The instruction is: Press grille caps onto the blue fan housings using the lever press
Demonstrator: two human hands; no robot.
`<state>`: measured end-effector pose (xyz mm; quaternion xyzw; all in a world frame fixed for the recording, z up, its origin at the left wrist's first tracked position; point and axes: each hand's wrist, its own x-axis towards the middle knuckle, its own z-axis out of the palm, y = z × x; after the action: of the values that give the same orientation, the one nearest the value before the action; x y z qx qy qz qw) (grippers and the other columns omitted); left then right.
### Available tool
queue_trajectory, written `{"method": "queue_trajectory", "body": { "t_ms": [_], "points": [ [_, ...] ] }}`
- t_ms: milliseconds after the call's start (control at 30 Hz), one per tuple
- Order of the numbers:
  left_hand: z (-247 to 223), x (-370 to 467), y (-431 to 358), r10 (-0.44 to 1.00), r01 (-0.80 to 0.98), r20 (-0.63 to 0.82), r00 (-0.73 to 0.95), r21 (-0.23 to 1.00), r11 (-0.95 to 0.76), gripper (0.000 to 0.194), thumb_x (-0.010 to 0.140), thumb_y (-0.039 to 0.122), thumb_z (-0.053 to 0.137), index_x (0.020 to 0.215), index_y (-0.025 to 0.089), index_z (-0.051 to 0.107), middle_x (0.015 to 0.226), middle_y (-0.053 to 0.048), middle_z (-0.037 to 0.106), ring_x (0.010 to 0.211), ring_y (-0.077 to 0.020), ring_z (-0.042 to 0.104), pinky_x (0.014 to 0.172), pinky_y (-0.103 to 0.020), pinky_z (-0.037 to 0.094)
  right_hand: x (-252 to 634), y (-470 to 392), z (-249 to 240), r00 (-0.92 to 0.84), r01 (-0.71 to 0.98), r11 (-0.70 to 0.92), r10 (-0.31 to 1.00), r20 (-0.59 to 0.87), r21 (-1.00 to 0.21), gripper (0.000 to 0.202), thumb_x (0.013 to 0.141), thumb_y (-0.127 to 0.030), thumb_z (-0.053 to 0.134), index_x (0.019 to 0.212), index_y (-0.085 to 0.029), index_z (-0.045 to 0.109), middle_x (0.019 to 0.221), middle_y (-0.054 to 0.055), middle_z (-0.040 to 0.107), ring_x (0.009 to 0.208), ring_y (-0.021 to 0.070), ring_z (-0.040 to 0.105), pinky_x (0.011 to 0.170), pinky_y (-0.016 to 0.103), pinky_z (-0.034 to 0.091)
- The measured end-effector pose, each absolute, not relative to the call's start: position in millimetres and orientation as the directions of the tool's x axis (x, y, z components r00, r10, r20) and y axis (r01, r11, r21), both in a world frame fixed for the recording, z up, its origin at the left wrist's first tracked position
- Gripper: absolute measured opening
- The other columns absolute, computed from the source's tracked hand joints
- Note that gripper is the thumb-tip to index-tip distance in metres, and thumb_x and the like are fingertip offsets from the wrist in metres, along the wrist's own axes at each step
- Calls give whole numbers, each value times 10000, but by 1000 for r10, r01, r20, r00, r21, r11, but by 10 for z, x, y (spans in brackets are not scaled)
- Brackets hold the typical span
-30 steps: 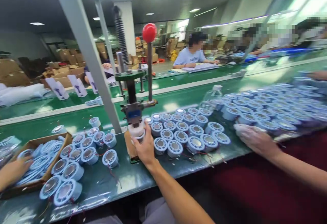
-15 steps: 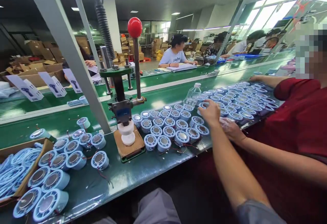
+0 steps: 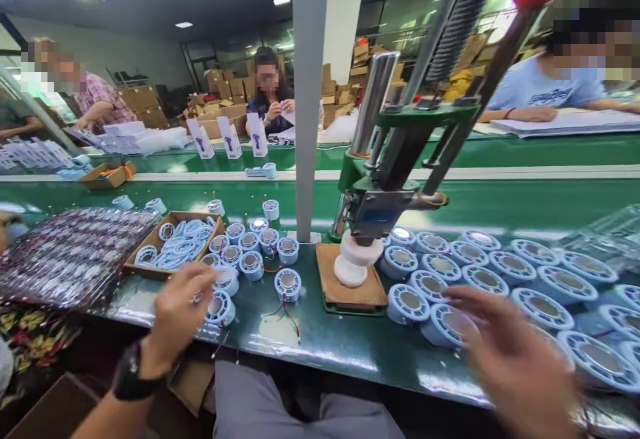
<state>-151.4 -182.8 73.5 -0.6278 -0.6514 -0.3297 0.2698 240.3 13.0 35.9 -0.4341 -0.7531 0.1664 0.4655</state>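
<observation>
Probably between pressings, judging by the lever press [image 3: 383, 209], with nothing blue visible between its white upper block [image 3: 357, 249] and white lower block [image 3: 349, 272]. Reaching with the left hand [image 3: 175, 319] to the near side of the left cluster of blue pieces [image 3: 251, 264], in front of the cardboard box [image 3: 219, 227] of blue rings [image 3: 187, 245]; with fingers bunched, but too blurred to tell whether grasping or merely hovering. Holding the right hand [image 3: 520, 359] over the near row of the larger group, right of the press; with fingers loosely parted, apparently released, contact unclear through the blur. On the green counter [image 3: 345, 339], either side of the press: blue pieces, mostly metal face up, some with thin wires [image 3: 293, 320]. Likely at the step of handling single pieces; calling next, in judgement, for a side grip on just one, clear of neighbours and wires.
</observation>
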Motion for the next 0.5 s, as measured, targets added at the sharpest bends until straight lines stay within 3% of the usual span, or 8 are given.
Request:
{"method": "queue_trajectory", "body": {
  "t_ms": [67, 133, 233, 367, 500],
  "points": [
    [462, -1051, -1797, 737, 977, 676, -2, 158, -143, 274, 899, 40, 494, 957, 200, 708, 954, -45, 694, 922, -149, 679, 839, -254, 563, 1627, -228, 194, -535, 296, 732, 660, 528, -614, 302, 913, -300, 532, 1182, -240, 656, 1251, 106, 621, 1090, 215, 659, 937, 361, 572],
    [184, -790, -1750, 814, 963, 579, -47, 243, -117, 335, 858, -9, 444, 922, 188, 708, 1010, -80, 697, 960, -179, 682, 844, -296, 590, 971, -398, 64, -654, 273, 746, 607, 452, -607, 426, 896, -238, 555, 1319, -210, 603, 1403, 150, 516, 1267, 265, 565, 1019, 421, 539],
    [-95, -733, -1715, 868, 953, 479, -132, 302, -22, 466, 757, -67, 379, 973, 166, 720, 1159, -126, 685, 1098, -227, 663, 928, -397, 596, 511, -409, -55, -699, 317, 722, 616, 363, -615, 437, 875, -183, 588, 1312, -178, 617, 1424, 175, 492, 1333, 310, 500, 1086, 501, 479],
    [-117, -805, -1735, 927, 918, 314, -202, 392, 67, 635, 676, -100, 354, 1102, 189, 725, 1339, -112, 626, 1273, -239, 571, 1061, -481, 522, 782, -431, -211, -687, 275, 737, 600, 410, -617, 355, 894, -162, 532, 1223, -216, 655, 1372, 130, 547, 1265, 273, 559, 1044, 483, 517],
    [-35, -692, -1718, 940, 877, 213, -268, 457, 146, 535, 763, -40, 438, 1144, 217, 713, 1370, -98, 613, 1289, -269, 526, 1090, -538, 467, 1240, -539, -309, -668, 230, 762, 576, 471, -605, 321, 913, -210, 521, 1199, -232, 665, 1381, 115, 549, 1246, 244, 589, 1014, 406, 550]
  ]
}}
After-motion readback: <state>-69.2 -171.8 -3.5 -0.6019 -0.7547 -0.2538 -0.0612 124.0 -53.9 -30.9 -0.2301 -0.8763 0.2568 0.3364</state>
